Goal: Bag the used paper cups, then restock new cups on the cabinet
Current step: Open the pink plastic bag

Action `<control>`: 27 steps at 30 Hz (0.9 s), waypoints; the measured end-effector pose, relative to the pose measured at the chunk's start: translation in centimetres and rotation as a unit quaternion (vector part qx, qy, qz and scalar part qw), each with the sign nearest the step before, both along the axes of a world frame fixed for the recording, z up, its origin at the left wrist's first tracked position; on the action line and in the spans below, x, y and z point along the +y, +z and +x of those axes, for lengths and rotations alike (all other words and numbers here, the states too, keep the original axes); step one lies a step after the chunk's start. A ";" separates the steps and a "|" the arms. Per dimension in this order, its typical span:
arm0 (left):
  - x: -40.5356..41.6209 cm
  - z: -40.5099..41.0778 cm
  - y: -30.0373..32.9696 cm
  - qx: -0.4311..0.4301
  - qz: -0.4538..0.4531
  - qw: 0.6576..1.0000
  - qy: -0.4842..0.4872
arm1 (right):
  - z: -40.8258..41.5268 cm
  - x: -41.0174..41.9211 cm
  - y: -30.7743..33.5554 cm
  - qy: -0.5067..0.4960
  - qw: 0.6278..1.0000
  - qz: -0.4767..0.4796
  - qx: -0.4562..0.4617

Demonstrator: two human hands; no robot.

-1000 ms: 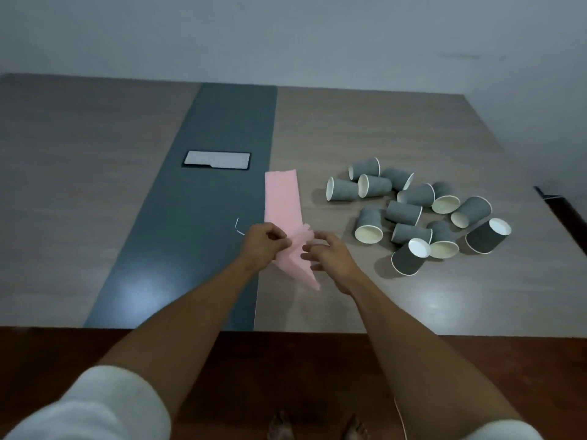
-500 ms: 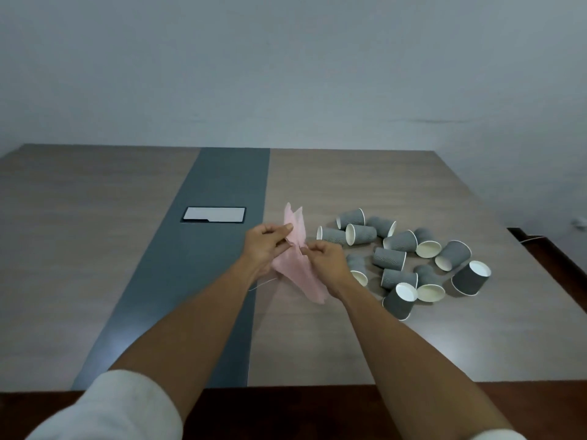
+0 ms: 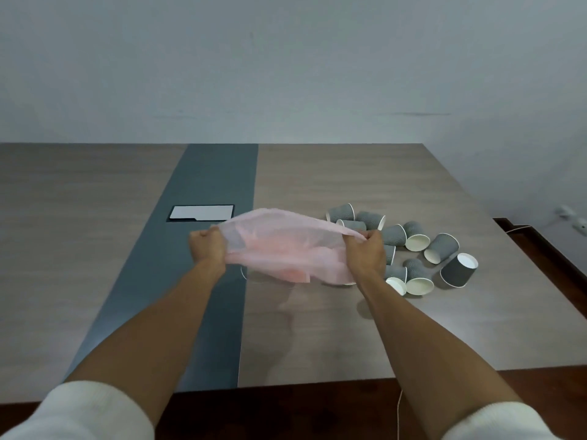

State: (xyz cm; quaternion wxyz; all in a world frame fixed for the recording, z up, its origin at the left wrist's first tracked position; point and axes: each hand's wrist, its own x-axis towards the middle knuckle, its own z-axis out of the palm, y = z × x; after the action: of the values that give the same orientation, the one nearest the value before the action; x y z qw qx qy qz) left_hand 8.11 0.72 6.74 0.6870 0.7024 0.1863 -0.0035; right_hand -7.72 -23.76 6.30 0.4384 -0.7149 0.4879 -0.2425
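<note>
The thin pink bag [image 3: 286, 249], which half a second ago was a narrow crumpled strip pinched between two hands nearly touching each other, is now pulled wide open above the table [image 3: 317, 328]. The left hand [image 3: 208, 246] has moved out toward 9 o'clock and the right hand [image 3: 368, 252] toward 3 o'clock, so they stand well apart with the bag's mouth stretched between them. Each hand is closed into a fist on an edge of the film, fingers curled tight around the gathered rim. The bag sags below the hands, translucent, with folds bunched at its lower side close to the tabletop.

The used grey paper cups [image 3: 413, 249] lie where they lay before, a scattered cluster on the wooden part of the table at about 3 o'clock from the bag, most tipped on their sides with white insides showing; the right hand and the bag's right end hide a few of them. One cup [image 3: 459, 269] at the cluster's right edge is tilted with its base upward.

The dark stripe [image 3: 203, 281] down the table and the white-faced panel [image 3: 201, 213] set in it, at 11 o'clock from the left hand, are unchanged. White sleeves [image 3: 79, 414] show at the bottom corners.
</note>
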 end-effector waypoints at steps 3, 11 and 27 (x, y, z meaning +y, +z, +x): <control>2.1 -0.4 -0.4 -0.044 0.173 0.983 -0.034 | -0.7 -1.2 -0.3 -0.013 0.998 0.011 0.057; -2.5 -4.2 -0.5 -0.328 0.505 0.718 -0.349 | 0.9 2.4 0.0 0.104 0.991 0.034 0.082; -1.1 0.4 7.1 0.140 0.017 0.928 -0.344 | -2.3 0.4 -3.3 0.103 0.872 0.463 -0.122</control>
State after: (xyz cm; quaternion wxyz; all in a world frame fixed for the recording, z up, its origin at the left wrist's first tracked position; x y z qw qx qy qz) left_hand 8.51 -0.39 13.84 0.5987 0.7272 0.0281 -0.3346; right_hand -10.07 -23.37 3.02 0.7977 -0.4408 0.4106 -0.0282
